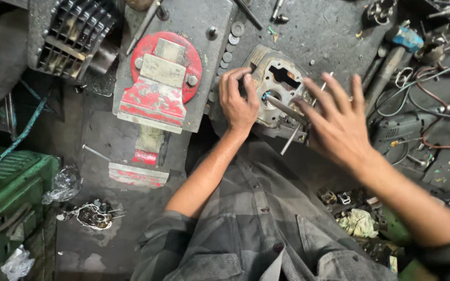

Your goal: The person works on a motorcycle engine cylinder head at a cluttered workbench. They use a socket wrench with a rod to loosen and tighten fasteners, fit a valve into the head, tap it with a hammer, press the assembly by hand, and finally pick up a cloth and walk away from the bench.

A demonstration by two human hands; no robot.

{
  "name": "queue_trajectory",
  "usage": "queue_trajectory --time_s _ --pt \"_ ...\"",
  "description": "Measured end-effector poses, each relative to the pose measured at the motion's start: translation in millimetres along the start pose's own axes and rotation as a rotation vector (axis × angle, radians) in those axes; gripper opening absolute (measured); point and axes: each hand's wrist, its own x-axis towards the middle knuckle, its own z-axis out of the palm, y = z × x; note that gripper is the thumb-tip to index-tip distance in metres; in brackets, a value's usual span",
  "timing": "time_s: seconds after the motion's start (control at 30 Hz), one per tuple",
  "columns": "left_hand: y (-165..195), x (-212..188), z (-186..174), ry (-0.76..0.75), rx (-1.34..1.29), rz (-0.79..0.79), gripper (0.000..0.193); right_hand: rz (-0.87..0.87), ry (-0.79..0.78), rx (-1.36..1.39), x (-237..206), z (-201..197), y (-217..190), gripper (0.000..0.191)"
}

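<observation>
A grimy, oil-dark bench [334, 31] fills the view, strewn with tools, loose wire and small metal parts. Bolted at its near edge is a red bench vise [160, 78], with a finned engine cylinder [71, 39] lying off to its left. A row of small round washers [228, 49] runs along the vise plate. Just right of the vise sits a grey cast engine part [282, 91] with ported openings and long studs [292, 136] sticking out of it.

The left hand [239, 101] rests on the casting's left edge, fingers curled over it and pressing it steady. The right hand [339, 125] hovers at the casting's right side with fingers spread wide and nothing pinched. A thin rod-like tool [286, 109] lies across the casting between the hands; the blur makes it unclear whether either hand touches it. A hammer [394, 54] lies beyond the right hand, well apart from it.
</observation>
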Motion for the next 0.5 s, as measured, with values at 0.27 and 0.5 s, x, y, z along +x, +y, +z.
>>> queue_trajectory --time_s 0.27,0.5 --pt "-2.4 2.9 -1.2 0.016 -0.017 -0.013 0.009 -0.429 -0.589 -0.205 31.3 9.6 17.9 0.073" --pt "-8.3 10.2 2.4 0.002 -0.024 -0.035 0.009 -0.232 -0.613 0.001 55.5 41.3 -7.3 0.066"
